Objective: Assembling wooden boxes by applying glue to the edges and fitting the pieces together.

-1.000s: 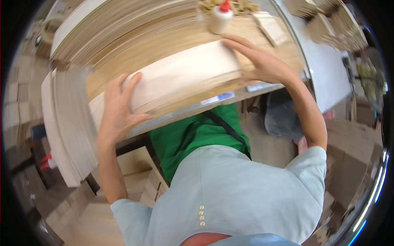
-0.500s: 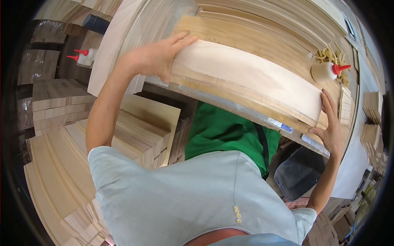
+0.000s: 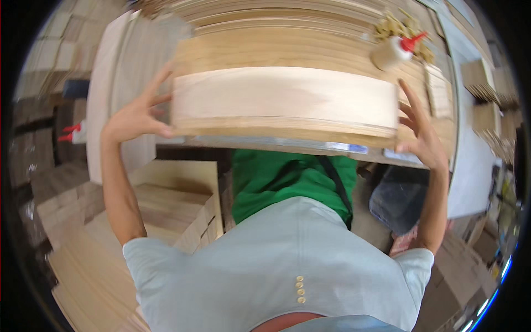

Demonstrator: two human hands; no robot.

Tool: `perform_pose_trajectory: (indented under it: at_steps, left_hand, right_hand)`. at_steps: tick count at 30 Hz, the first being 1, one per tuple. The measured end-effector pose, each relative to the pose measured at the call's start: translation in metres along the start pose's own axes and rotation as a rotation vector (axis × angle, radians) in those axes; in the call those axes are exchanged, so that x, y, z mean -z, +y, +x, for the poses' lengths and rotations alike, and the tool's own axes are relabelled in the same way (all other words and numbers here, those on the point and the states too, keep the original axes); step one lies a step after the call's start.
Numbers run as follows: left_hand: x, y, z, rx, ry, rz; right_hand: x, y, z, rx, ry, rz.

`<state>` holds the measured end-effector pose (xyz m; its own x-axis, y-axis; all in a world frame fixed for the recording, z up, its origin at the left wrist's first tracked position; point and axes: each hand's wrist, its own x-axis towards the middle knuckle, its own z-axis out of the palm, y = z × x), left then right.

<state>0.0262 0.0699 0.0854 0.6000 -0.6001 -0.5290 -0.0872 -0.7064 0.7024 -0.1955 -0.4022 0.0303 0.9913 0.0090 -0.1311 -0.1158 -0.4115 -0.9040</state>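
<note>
Two hands brace a pale wooden sheet [image 3: 282,99] atop the veneer stack [image 3: 287,33] on the worktop [image 3: 354,148]: left hand [image 3: 135,116] and right hand [image 3: 423,135], fingers spread, press opposite ends, apparently squaring it; a glue bottle [image 3: 390,51] lies beyond.

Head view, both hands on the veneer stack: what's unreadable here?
- Left hand: fingertips on the stack's end; palm contact hidden by the hand itself.
- Right hand: thumb side hidden behind the stack's corner.
- Stack's underside: hidden by its front edge.
- Glue bottle: blurred, base unclear.
- Workbench: mostly covered by sheets.
- Far objects at rim: bent, too small.
</note>
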Motion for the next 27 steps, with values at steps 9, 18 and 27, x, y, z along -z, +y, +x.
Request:
perform_pose_trajectory:
  at_steps: [9,18,27]
  left_hand:
    - [-0.061,-0.09,0.02,0.181,0.426,-0.747]
    - [-0.088,-0.063,0.023,0.098,0.575,-0.869]
    - [-0.124,-0.073,-0.013,0.102,0.553,-0.948]
  right_hand:
    - [-0.031,-0.006,0.01,-0.534,0.175,0.174]
    - [-0.04,0.006,-0.002,-0.484,0.272,0.343]
    - [-0.041,0.031,-0.054,-0.443,0.26,0.628]
